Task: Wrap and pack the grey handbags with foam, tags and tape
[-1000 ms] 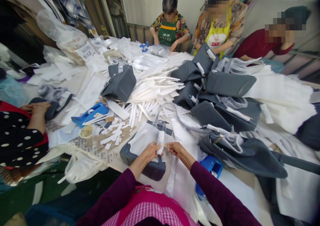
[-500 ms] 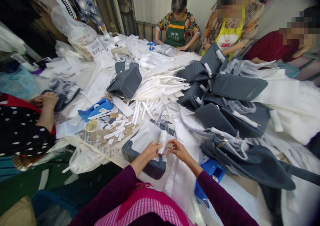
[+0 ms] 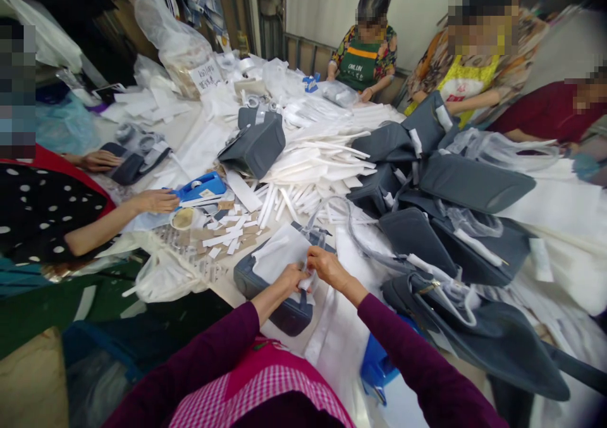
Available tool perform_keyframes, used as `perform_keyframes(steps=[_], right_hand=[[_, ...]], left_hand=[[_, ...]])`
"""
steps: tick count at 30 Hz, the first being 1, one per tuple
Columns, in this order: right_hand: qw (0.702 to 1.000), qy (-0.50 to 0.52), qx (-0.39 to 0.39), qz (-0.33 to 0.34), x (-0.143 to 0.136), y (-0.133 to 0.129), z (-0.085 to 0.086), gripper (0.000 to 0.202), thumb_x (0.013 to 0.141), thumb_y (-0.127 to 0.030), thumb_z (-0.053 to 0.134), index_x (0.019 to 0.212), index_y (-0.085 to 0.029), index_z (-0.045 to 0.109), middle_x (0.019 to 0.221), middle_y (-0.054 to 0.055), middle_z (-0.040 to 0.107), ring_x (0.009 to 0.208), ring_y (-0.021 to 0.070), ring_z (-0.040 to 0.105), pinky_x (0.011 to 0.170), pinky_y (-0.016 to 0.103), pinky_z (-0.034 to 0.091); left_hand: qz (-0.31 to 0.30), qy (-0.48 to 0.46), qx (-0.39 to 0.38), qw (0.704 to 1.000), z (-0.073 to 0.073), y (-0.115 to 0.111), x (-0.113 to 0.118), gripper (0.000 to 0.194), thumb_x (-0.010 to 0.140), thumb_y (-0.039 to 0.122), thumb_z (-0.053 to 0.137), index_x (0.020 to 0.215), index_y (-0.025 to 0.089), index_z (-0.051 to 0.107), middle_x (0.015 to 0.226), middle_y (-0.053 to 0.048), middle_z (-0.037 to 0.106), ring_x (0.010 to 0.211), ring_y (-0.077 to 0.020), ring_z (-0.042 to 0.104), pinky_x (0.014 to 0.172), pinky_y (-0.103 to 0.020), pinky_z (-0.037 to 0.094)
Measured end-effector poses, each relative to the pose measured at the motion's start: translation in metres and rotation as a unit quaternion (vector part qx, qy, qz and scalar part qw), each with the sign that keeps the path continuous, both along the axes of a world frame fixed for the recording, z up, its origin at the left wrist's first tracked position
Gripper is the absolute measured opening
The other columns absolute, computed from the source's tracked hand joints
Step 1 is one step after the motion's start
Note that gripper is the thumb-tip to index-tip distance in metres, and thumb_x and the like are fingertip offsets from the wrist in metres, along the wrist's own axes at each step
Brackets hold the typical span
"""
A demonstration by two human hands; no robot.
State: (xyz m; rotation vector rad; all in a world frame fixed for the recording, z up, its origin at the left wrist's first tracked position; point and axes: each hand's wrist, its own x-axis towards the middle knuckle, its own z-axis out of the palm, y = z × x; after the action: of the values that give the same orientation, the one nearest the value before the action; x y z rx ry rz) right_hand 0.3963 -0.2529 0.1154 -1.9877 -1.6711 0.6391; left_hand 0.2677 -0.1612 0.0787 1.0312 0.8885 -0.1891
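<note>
Right hand (image 3: 328, 267), shifted leftward: pinched at far end of white wrap (image 3: 306, 284). Left hand (image 3: 291, 277): grasping it from left. Wrap's long axis: away from tabletop's (image 3: 227, 286) near edge.

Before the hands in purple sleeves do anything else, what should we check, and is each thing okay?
1. Left hand gripping the narrow, soft-looking white wrap on the bag's handle: ok.
2. Right hand close beside the left, fingers at the wrap: ok.
3. Wrap fastened all round: cannot tell; the fingers hide part of it.
4. Boxy, smooth dark grey bag beneath both hands: ok.
5. Thin, flat white sheet lying on that bag: ok.
6. Chunky blue plastic tape dispenser on the left free to use: not ok; a co-worker's hand is at it.
</note>
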Motion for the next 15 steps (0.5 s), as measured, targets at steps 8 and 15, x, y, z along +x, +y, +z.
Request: perform_keyframes(steps=[8,15], right_hand=[[0.994,0.003,-0.109,0.004,0.015,0.026,-0.004,0.012,0.067,-0.004,0.067,0.069,-0.015,0.063,0.082,0.002,0.060,0.069,0.0116,0.054,0.059,0.021,0.034],[0.983,0.057,-0.172,0.036,0.023,0.042,0.004,0.021,0.066,-0.005,0.066,0.081,-0.017,0.057,0.068,-0.005,0.056,0.055,0.0081,0.051,0.050,0.018,0.032]], left_hand=[[-0.007,-0.057,0.005,0.998,0.016,-0.003,-0.006,0.026,0.071,0.022,0.071,0.095,0.013,0.065,0.061,0.000,0.064,0.049,-0.0157,0.062,0.049,-0.024,0.048],[0.029,-0.068,0.002,0.997,0.010,-0.005,-0.007,0.021,0.074,0.029,0.073,0.084,0.012,0.065,0.057,0.000,0.061,0.045,-0.0151,0.059,0.045,-0.023,0.043]])
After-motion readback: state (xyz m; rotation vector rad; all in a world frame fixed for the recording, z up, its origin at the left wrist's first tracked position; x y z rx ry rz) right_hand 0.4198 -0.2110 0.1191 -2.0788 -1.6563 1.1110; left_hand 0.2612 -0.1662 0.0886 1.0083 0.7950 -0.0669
